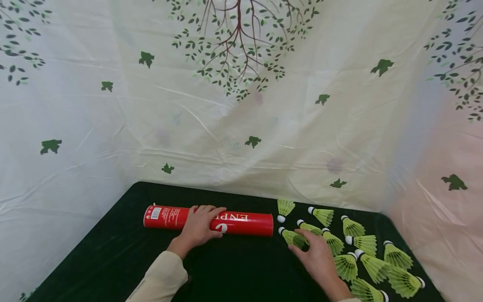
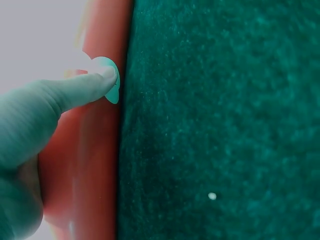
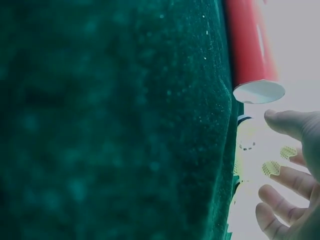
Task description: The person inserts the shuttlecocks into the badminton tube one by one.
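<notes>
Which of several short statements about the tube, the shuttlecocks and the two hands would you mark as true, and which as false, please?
1. The red tube lies on its side on the dark green surface. True.
2. The left hand is on the red tube. True.
3. The right hand grips the red tube. False: it is among the shuttlecocks, beyond the tube's right end.
4. The shuttlecocks are white all over. False: their skirts are yellow-green, with white tips.
5. Lettering is printed on the red tube. True.
6. The pale sheet behind is unpatterned. False: it shows branches and green leaf-like shapes.
</notes>
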`<state>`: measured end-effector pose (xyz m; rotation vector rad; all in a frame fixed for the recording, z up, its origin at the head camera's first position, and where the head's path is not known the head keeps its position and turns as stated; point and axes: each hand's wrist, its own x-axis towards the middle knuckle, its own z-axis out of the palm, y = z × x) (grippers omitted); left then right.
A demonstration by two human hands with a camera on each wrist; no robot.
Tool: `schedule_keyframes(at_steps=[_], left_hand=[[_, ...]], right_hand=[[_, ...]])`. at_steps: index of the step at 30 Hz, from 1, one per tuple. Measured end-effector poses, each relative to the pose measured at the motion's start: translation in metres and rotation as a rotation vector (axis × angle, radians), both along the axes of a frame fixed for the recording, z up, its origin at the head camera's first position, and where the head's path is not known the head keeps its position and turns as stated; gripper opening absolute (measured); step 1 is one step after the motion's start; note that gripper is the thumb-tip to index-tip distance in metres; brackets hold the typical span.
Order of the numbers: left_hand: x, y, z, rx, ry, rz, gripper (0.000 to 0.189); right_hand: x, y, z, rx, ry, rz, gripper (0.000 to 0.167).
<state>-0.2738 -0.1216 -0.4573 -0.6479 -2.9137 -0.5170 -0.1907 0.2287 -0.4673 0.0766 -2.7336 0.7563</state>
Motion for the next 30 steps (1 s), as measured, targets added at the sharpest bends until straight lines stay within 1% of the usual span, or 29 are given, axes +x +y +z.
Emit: schedule_keyframes(at_steps=[5, 10, 13, 17, 23, 27, 30], left_hand=[[0.000, -0.001, 0.001, 0.021, -0.004, 0.005, 0.080], [0.001, -0.001, 0.003, 0.036, -0.027, 0.004, 0.080], [0.001, -0.002, 0.005, 0.044, -0.040, -0.001, 0.081], [0.003, -0.005, 0.007, 0.063, -0.033, -0.003, 0.082], [0.010, -0.012, 0.014, 0.090, 0.008, -0.009, 0.083], [0.018, -0.018, 0.020, 0.105, 0.019, -0.024, 0.083], [0.023, -0.022, 0.023, 0.114, 0.022, -0.040, 0.083]], right_hand=[[0.002, 0.000, 0.001, -0.018, -0.017, -0.009, 0.046], [0.004, -0.001, 0.004, -0.041, -0.031, -0.017, 0.046], [0.004, -0.001, 0.005, -0.056, -0.033, -0.025, 0.045], [0.006, -0.001, 0.006, -0.086, -0.021, -0.034, 0.043], [0.013, 0.001, 0.011, -0.169, 0.009, -0.035, 0.042], [0.020, 0.004, 0.020, -0.262, 0.006, -0.045, 0.042], [0.024, 0.006, 0.028, -0.346, -0.011, -0.069, 0.042]])
